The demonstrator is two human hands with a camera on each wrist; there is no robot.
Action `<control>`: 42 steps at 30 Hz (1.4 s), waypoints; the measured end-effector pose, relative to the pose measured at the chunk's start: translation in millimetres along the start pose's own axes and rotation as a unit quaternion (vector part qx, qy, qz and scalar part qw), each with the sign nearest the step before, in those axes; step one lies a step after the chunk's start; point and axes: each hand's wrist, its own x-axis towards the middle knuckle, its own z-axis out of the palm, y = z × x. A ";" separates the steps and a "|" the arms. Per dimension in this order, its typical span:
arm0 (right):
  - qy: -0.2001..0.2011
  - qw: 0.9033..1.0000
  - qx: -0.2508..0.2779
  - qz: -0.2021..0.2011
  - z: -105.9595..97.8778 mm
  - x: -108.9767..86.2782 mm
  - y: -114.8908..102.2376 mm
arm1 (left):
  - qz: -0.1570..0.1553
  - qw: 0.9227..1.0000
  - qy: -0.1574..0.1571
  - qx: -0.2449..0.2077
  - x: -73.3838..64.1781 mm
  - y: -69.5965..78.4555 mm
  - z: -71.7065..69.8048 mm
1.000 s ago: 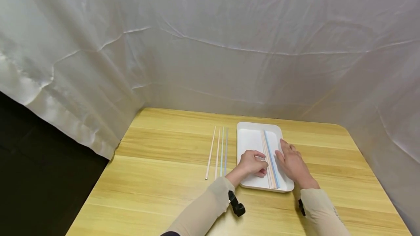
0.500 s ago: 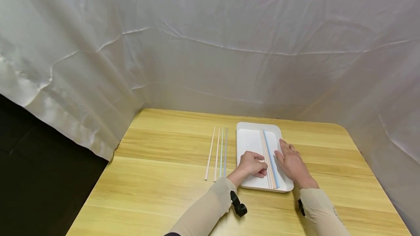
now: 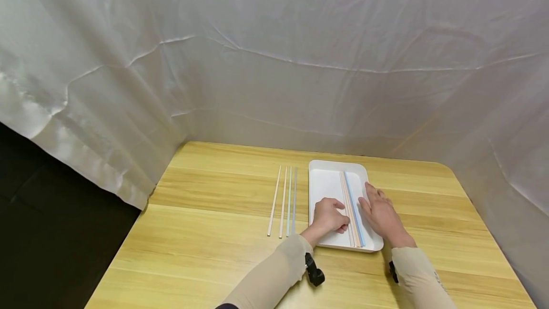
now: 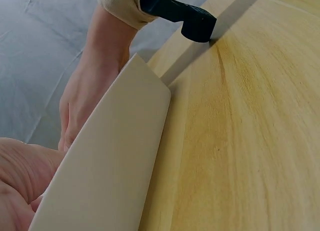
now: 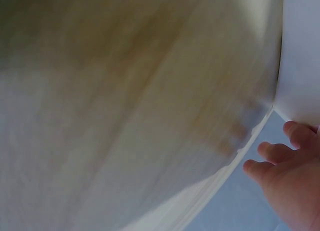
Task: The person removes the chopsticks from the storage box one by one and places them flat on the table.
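Note:
A white tray (image 3: pixel 326 185) stands on the wooden table, with several pale and blue chopsticks (image 3: pixel 350 194) lying lengthwise inside it. My left hand (image 3: pixel 329 216) is over the tray, fingers curled and fingertips at the leftmost pale chopstick. In the left wrist view the tray's outer wall (image 4: pixel 110 151) partly hides this hand (image 4: pixel 25 176). My right hand (image 3: pixel 383 213) lies along the tray's right rim with fingers extended, thumb reaching inward over the edge. The right wrist view has its fingers (image 5: pixel 272 153) beside the white tray wall (image 5: pixel 302 51).
Left of the tray, several more chopsticks, pink, pale, green and bluish (image 3: pixel 289 199), lie side by side on the table (image 3: pixel 223 194). A pale curtain (image 3: pixel 274 99) hangs behind and at the sides. Black bands (image 3: pixel 315 273) are on both wrists.
My left wrist and forearm have shifted slightly right, uncovering more of the lower ends of the chopsticks on the table. My right hand and the chopsticks in the tray look unmoved.

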 end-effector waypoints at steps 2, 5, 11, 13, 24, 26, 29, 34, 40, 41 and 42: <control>0.001 1.000 -0.001 0.000 0.1 0.2 0.1 | 0.003 1.000 0.008 0.009 0.3 0.1 0.3; 0.002 1.000 0.000 -0.001 0.2 0.3 0.5 | 0.007 0.999 0.018 0.028 -0.2 0.2 0.0; 0.005 1.000 0.002 -0.004 1.1 0.0 1.5 | 0.027 0.997 0.024 0.067 -3.8 -0.9 -0.5; 0.005 1.000 0.003 -0.003 1.5 -0.2 1.8 | 0.034 0.996 0.030 0.083 -5.2 -0.6 -1.0; 0.003 1.000 0.007 0.006 1.2 -0.2 0.5 | 0.037 0.993 0.048 0.103 -4.7 3.4 -7.7; 0.004 1.000 0.007 0.005 0.6 -0.6 -0.4 | 0.033 0.993 0.047 0.101 -4.6 3.2 -8.2; 0.003 1.000 0.007 0.005 -0.2 -1.4 -1.6 | 0.036 0.991 0.048 0.119 -5.6 2.8 -8.6; 0.001 1.000 0.009 0.006 -0.9 -1.8 -2.5 | 0.045 0.985 0.059 0.156 -6.1 3.8 -8.5; 0.001 1.000 0.010 0.005 -1.0 -1.0 -2.0 | 0.050 0.982 0.055 0.174 -4.9 4.4 -8.4; 0.001 1.000 0.010 0.005 -0.9 -0.9 -1.9 | 0.053 0.982 0.052 0.172 -4.9 4.3 -8.6; 0.001 1.000 0.010 0.005 -1.0 -0.8 -1.8 | 0.055 0.983 0.050 0.170 -4.6 3.9 -8.8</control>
